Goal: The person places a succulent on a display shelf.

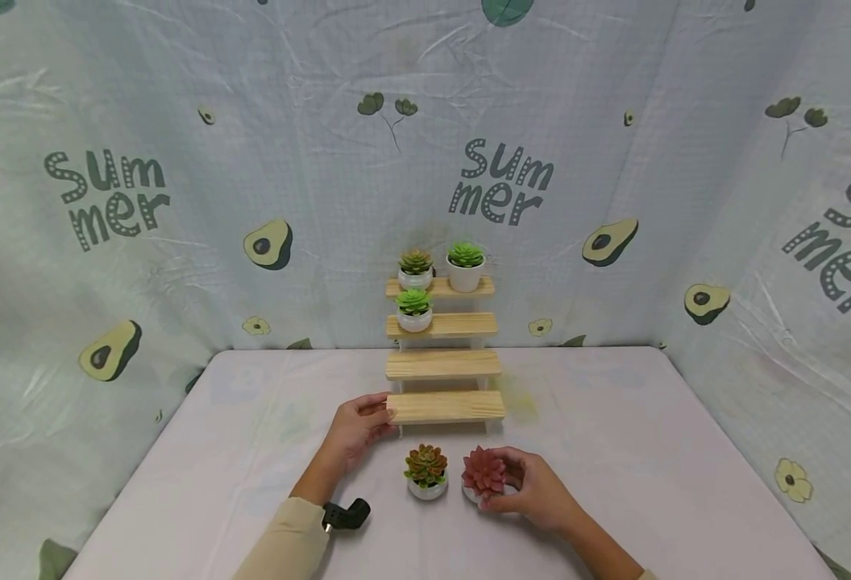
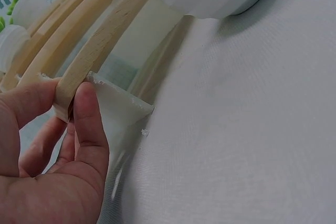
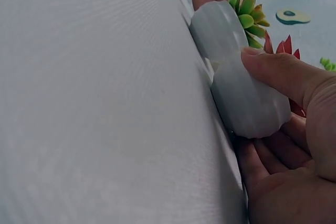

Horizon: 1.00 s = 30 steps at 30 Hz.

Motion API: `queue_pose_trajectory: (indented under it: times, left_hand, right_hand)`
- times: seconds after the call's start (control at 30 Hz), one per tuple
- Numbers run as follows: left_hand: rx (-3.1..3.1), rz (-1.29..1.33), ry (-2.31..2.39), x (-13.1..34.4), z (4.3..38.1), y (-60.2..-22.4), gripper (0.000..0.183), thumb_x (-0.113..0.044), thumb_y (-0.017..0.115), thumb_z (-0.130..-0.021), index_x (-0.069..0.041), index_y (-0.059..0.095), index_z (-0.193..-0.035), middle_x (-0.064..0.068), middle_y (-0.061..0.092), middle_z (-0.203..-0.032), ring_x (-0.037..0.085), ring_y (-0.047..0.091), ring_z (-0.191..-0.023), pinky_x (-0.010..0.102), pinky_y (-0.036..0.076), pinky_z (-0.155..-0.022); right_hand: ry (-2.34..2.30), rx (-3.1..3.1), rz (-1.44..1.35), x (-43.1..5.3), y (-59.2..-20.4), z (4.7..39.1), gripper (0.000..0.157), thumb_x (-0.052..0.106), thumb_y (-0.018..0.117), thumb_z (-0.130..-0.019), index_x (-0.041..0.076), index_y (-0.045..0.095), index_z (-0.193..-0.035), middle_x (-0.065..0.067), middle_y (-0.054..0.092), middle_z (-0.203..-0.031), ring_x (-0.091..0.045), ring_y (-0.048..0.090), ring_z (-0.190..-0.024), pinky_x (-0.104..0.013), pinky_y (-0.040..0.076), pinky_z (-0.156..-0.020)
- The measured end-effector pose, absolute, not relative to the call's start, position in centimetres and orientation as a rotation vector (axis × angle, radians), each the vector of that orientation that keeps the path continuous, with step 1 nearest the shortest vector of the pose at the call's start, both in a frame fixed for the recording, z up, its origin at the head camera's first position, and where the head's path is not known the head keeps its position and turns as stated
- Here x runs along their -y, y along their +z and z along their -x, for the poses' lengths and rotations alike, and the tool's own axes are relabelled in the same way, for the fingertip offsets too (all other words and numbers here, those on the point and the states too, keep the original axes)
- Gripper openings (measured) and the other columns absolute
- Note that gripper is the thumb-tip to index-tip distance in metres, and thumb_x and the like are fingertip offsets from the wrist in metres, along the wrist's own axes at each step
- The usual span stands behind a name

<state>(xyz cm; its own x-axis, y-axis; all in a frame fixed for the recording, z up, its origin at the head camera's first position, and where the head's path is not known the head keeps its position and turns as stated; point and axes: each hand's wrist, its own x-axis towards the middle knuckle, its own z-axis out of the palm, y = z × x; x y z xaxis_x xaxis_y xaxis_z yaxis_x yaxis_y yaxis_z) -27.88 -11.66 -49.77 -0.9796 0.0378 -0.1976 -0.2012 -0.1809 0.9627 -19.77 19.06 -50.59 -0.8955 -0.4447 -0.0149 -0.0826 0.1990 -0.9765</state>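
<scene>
Succulent (image 1: 483, 472) with red leaves, pinched inside right grip (image 1: 537, 491), lowest shelf (image 1: 446, 408) pinched inside left grip (image 1: 357, 428)

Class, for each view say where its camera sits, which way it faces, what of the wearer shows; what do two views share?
Head: on the head, facing forward and down at the stand; left hand, right hand and forearms show.
Left wrist: worn there, facing the stand's end; only the left hand shows.
Right wrist: worn there, facing the red plant across the table; right hand near, left hand partly beyond.
Shared: head and right wrist both show the red plant.
</scene>
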Motion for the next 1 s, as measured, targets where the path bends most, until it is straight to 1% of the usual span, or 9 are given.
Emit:
queue_pose_trajectory:
  times: [0.17, 0.47, 0.63, 0.73, 0.83, 1.0]
  left_hand:
    - [-1.902, 0.19, 2.295, 11.7, 27.9, -49.8, 0.044, -0.001, 0.069, -0.082, 0.003, 0.056, -0.124, 0.013, 0.063, -0.104, 0.017, 0.065, -0.083, 0.032, 0.058, -0.074]
    - [-1.903, 0.181, 2.301, 11.8, 27.8, -49.7, 0.041, 0.0, 0.068, -0.083, 0.003, 0.057, -0.123, 0.014, 0.063, -0.104, 0.018, 0.065, -0.084, 0.032, 0.058, -0.073]
    - [-1.917, 0.172, 2.282, 11.8, 27.8, -49.7, 0.043, -0.001, 0.068, -0.083, 0.003, 0.056, -0.124, 0.013, 0.063, -0.105, 0.017, 0.065, -0.085, 0.031, 0.058, -0.073]
    - [-1.917, 0.168, 2.278, 11.8, 27.8, -49.7, 0.044, -0.002, 0.068, -0.083, 0.002, 0.055, -0.125, 0.013, 0.063, -0.105, 0.018, 0.065, -0.085, 0.031, 0.058, -0.074]
    - [-1.909, 0.167, 2.284, 11.7, 27.8, -49.7, 0.042, -0.001, 0.068, -0.083, 0.002, 0.056, -0.124, 0.014, 0.063, -0.105, 0.018, 0.065, -0.085, 0.032, 0.058, -0.074]
    - [-1.903, 0.176, 2.293, 11.7, 27.8, -49.8, 0.041, 0.0, 0.068, -0.083, 0.001, 0.058, -0.123, 0.014, 0.063, -0.105, 0.018, 0.065, -0.085, 0.032, 0.058, -0.074]
  right_hand:
    - [-1.726, -2.233, 0.514, -19.0, -50.7, 19.9, 0.067, 0.018, 0.085, -0.067, 0.007, 0.055, -0.126, -0.012, 0.059, -0.125, -0.014, 0.062, -0.106, -0.019, 0.051, -0.087]
    - [-1.788, -2.24, 0.485, -19.0, -50.5, 20.5, 0.07, 0.017, 0.086, -0.066, 0.003, 0.054, -0.126, -0.014, 0.06, -0.123, -0.015, 0.064, -0.103, -0.022, 0.053, -0.085]
    - [-1.794, -2.299, 0.526, -18.9, -50.4, 21.1, 0.067, 0.018, 0.086, -0.065, 0.005, 0.057, -0.124, -0.014, 0.061, -0.121, -0.013, 0.064, -0.103, -0.022, 0.053, -0.086]
    - [-1.781, -2.337, 0.529, -18.8, -50.0, 21.4, 0.066, 0.02, 0.086, -0.066, 0.006, 0.057, -0.125, -0.013, 0.061, -0.122, -0.012, 0.063, -0.104, -0.022, 0.053, -0.086]
    - [-1.791, -2.338, 0.51, -18.7, -49.4, 21.7, 0.067, 0.017, 0.085, -0.067, 0.007, 0.056, -0.127, -0.012, 0.061, -0.123, -0.012, 0.063, -0.105, -0.022, 0.052, -0.088]
    - [-1.821, -2.326, 0.479, -18.2, -47.4, 21.7, 0.065, 0.012, 0.084, -0.067, 0.007, 0.057, -0.126, -0.013, 0.061, -0.121, -0.017, 0.063, -0.107, -0.024, 0.052, -0.089]
